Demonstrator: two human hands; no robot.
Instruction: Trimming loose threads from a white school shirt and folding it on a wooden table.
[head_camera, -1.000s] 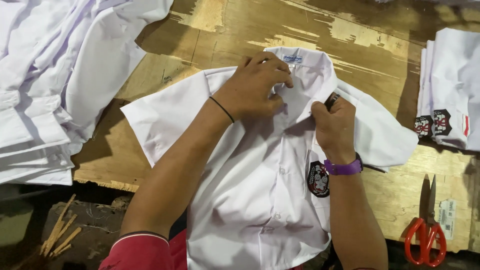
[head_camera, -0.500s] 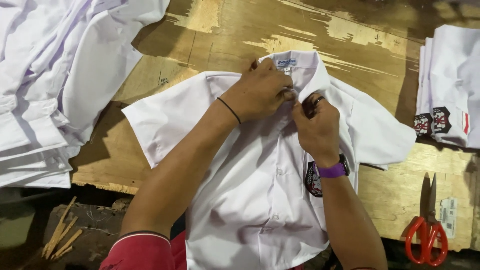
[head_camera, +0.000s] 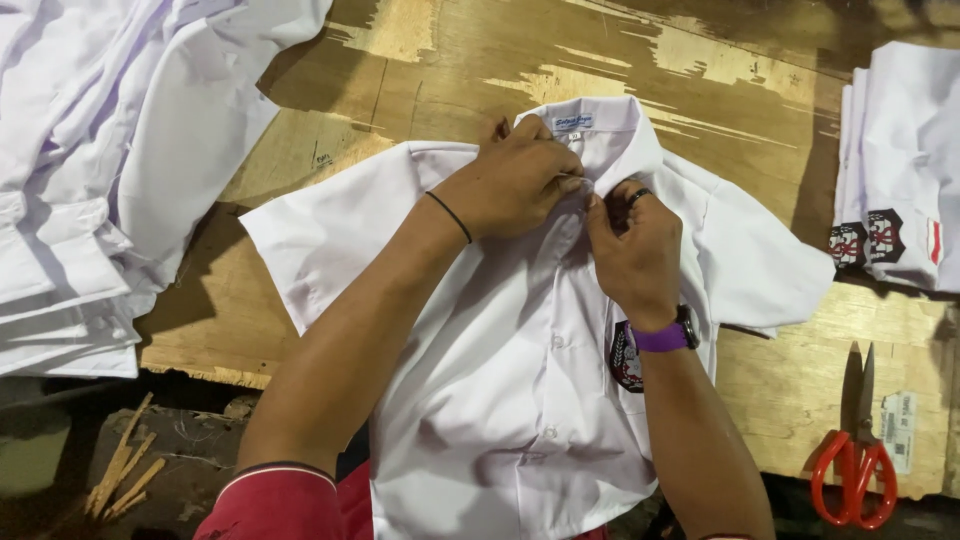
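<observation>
Pinching the top of the placket just under the collar of the white short-sleeved cotton shirt (head_camera: 500, 400) lying flat mid-tabletop (head_camera: 420, 60), our left hand (head_camera: 515, 185) and right hand (head_camera: 635, 250) work there, lower buttons apparently already fastened.

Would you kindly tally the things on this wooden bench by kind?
Spread white shirt under both hands: 1
Piles of white shirts (left, right): 2
Red-handled scissors: 1
Total: 4

bare wood (head_camera: 470, 60) beyond the collar; shirt stacks (head_camera: 100, 180) flank it.
</observation>
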